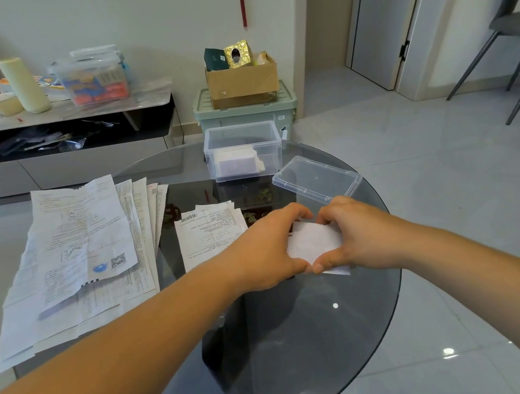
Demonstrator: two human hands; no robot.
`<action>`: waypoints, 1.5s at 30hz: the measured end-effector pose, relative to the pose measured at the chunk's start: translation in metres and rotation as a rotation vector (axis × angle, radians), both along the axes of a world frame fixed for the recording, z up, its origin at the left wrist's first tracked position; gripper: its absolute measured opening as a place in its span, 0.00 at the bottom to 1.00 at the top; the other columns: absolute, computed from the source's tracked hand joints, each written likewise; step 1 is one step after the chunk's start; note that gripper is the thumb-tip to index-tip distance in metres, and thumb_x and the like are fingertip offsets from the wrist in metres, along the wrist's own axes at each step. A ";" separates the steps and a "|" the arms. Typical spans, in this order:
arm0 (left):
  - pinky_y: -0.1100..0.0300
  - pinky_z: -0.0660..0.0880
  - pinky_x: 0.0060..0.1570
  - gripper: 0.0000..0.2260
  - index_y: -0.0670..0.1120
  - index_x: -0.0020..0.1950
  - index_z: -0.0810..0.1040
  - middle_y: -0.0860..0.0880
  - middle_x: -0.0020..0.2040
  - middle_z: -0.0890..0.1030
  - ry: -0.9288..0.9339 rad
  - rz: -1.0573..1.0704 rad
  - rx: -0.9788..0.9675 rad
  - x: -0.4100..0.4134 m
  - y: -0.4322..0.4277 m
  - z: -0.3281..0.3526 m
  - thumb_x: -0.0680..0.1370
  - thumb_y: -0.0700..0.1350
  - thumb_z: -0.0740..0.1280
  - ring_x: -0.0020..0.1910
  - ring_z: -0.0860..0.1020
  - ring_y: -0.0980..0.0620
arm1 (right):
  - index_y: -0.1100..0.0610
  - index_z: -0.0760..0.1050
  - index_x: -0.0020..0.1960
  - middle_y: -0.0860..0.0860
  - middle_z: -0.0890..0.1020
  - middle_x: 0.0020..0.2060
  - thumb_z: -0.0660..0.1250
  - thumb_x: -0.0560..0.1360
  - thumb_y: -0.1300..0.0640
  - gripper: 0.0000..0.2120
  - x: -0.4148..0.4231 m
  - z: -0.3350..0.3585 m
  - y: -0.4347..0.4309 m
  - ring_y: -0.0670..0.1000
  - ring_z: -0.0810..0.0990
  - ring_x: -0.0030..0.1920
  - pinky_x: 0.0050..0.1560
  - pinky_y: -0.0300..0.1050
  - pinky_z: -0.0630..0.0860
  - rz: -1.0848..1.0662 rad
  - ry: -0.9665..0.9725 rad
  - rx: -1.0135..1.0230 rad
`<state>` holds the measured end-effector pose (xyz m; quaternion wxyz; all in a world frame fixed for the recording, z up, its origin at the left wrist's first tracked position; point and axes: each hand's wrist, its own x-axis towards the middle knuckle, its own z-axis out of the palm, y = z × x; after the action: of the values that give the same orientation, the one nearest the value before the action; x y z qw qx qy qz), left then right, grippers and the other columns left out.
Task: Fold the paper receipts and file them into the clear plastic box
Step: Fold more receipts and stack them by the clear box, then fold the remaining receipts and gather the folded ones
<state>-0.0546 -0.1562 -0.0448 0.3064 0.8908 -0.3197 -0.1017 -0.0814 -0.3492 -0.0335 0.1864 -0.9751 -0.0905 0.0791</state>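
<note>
Now | folded receipt | pinched between left hand and right hand

Left hand and right hand: bare skin, fingers uncovered. Left forearm and right forearm: bare to the near frame edge.

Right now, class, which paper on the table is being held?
The small white paper between the left hand and right hand; the printed sheets to its left lie untouched.
</note>
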 end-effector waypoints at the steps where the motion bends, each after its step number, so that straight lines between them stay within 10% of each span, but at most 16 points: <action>1: 0.59 0.75 0.60 0.32 0.55 0.71 0.67 0.54 0.66 0.73 -0.011 0.007 0.013 0.000 0.000 0.000 0.71 0.49 0.78 0.61 0.73 0.54 | 0.43 0.68 0.49 0.45 0.70 0.50 0.79 0.64 0.38 0.25 0.000 0.001 0.001 0.47 0.73 0.49 0.42 0.39 0.68 0.002 0.011 0.002; 8: 0.61 0.76 0.60 0.30 0.56 0.69 0.69 0.54 0.65 0.75 -0.023 0.019 0.007 0.000 0.002 0.000 0.72 0.48 0.78 0.61 0.74 0.54 | 0.44 0.66 0.47 0.40 0.75 0.45 0.79 0.65 0.41 0.24 -0.007 0.003 0.002 0.41 0.74 0.45 0.35 0.39 0.67 -0.031 0.048 0.077; 17: 0.60 0.75 0.64 0.34 0.59 0.77 0.59 0.55 0.68 0.74 0.010 0.065 -0.152 -0.008 0.009 -0.002 0.77 0.41 0.71 0.62 0.76 0.55 | 0.42 0.67 0.70 0.42 0.79 0.56 0.75 0.72 0.44 0.30 -0.015 0.004 0.006 0.49 0.78 0.55 0.50 0.43 0.74 0.086 -0.230 0.005; 24: 0.57 0.77 0.56 0.36 0.55 0.82 0.45 0.50 0.71 0.68 -0.149 0.020 -0.035 -0.019 0.009 -0.006 0.82 0.41 0.65 0.55 0.77 0.52 | 0.50 0.62 0.76 0.44 0.68 0.50 0.66 0.79 0.46 0.28 -0.017 -0.004 0.012 0.50 0.74 0.50 0.46 0.42 0.71 0.229 -0.336 -0.092; 37: 0.68 0.64 0.59 0.27 0.53 0.79 0.61 0.52 0.69 0.72 -0.177 0.100 -0.011 -0.016 0.009 -0.006 0.81 0.47 0.66 0.63 0.73 0.54 | 0.43 0.68 0.73 0.35 0.74 0.56 0.68 0.79 0.50 0.24 -0.019 -0.016 -0.002 0.37 0.72 0.54 0.54 0.28 0.66 0.140 -0.399 0.189; 45: 0.65 0.71 0.58 0.23 0.55 0.72 0.66 0.53 0.66 0.76 -0.176 0.152 -0.071 -0.019 0.007 -0.010 0.79 0.46 0.69 0.61 0.76 0.54 | 0.50 0.60 0.79 0.49 0.71 0.52 0.59 0.82 0.50 0.26 -0.023 -0.030 0.002 0.49 0.72 0.47 0.46 0.45 0.76 0.166 -0.429 0.047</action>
<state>-0.0736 -0.1494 -0.0547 0.3156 0.9065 -0.2802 0.0117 -0.1048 -0.3469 -0.0638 0.1785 -0.9541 -0.2100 -0.1173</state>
